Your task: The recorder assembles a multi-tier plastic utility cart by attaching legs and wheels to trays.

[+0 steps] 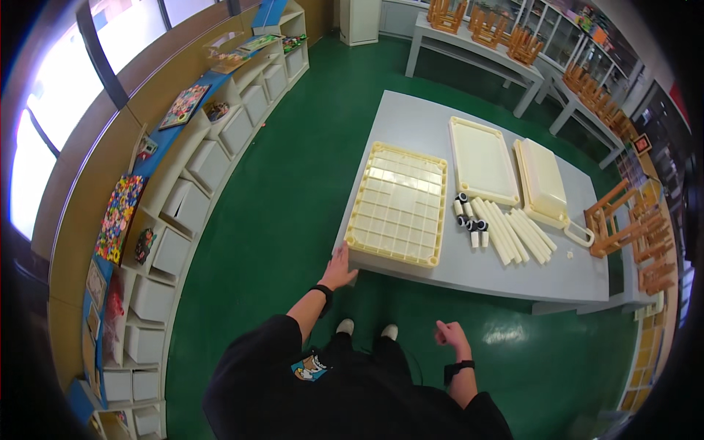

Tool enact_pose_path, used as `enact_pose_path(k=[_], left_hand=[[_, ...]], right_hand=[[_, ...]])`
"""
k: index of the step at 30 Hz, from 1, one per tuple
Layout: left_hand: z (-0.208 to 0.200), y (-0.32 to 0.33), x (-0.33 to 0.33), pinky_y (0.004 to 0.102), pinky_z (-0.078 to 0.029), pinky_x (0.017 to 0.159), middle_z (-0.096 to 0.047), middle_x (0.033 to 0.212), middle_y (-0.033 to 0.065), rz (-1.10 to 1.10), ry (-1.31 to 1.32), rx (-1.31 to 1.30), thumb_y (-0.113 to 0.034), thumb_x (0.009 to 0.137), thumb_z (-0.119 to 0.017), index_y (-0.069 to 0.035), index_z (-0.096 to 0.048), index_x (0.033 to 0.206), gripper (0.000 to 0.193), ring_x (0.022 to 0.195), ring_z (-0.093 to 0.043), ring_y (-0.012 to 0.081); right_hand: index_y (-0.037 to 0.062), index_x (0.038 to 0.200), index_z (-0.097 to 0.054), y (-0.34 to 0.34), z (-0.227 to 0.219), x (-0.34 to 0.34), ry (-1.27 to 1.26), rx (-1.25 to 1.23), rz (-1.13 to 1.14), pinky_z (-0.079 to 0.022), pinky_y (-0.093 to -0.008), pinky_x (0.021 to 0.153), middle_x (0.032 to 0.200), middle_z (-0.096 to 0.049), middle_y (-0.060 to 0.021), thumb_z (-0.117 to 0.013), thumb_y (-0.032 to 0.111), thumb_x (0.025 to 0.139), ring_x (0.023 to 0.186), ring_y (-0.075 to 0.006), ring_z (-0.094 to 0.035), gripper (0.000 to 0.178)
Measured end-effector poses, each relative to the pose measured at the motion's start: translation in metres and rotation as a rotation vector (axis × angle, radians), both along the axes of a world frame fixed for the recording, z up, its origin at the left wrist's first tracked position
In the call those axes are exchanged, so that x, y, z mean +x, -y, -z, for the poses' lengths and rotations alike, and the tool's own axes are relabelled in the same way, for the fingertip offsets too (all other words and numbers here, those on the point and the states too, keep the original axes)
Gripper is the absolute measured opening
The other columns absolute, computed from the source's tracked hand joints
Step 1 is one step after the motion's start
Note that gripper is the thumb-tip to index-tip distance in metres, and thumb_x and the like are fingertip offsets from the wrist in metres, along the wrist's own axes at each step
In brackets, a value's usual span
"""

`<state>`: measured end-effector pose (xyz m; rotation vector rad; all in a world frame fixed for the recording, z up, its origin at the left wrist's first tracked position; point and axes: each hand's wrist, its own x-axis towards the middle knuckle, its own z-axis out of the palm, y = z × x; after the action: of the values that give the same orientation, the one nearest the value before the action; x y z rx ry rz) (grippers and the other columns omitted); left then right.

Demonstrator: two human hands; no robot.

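The cream ribbed panel (400, 205) lies at the worktop's (411, 117) 9 o'clock end, long axis running roughly 12 to 6. The left hand (339, 270) points toward 1, fingers extended and unclasped beside its 7-to-8 o'clock corner (contact, I cannot tell). The right hand (453, 337), curled, hovers at 5; its grip I cannot tell. Smooth, straight tubes (493, 232) lie past 3.
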<state>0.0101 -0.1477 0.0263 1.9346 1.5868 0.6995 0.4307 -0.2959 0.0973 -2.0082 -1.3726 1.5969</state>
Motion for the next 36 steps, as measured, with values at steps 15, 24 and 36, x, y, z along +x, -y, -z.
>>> enact_pose_path(k=[15, 24, 36], left_hand=[[0.069, 0.116, 0.098, 0.0411, -0.050, 0.083, -0.059, 0.118, 0.0218, 0.430, -0.487, -1.012, -0.027, 0.084, -0.060, -0.003, -0.060, 0.119, 0.043, 0.098, -0.063, 0.0288], [-0.018, 0.157, 0.368, 0.0285, -0.051, 0.054, -0.066, 0.073, 0.0086, 0.468, 0.003, -0.909, -0.022, 0.086, -0.064, 0.001, -0.062, 0.085, 0.023, 0.056, -0.062, 0.0159], [-0.010, 0.084, 0.575, 0.0329, -0.045, 0.047, -0.057, 0.049, 0.0069, 0.697, -0.363, -0.758, -0.036, 0.085, -0.058, -0.003, -0.059, 0.054, 0.046, 0.045, -0.056, 0.0178]], right_hand=[[-0.0002, 0.104, -0.063, 0.220, 0.017, 0.182, -0.122, 0.078, 0.493, -0.051, -0.0263, 0.053, 0.074, -0.067, -0.0109, -0.051, 0.021, 0.092, 0.063, -0.0175, -0.066, 0.027], [-0.0010, 0.073, -0.057, 0.401, -0.039, 0.295, -0.092, 0.094, 1.124, -0.051, -0.0277, 0.047, 0.066, -0.063, -0.0110, -0.053, 0.032, 0.093, 0.057, -0.0194, -0.065, 0.039], [0.0002, 0.087, -0.059, 0.404, -0.042, 0.486, -0.189, 0.157, 1.318, -0.051, -0.0283, 0.050, 0.067, -0.063, -0.0092, -0.049, 0.030, 0.093, 0.060, -0.0176, -0.064, 0.032]])
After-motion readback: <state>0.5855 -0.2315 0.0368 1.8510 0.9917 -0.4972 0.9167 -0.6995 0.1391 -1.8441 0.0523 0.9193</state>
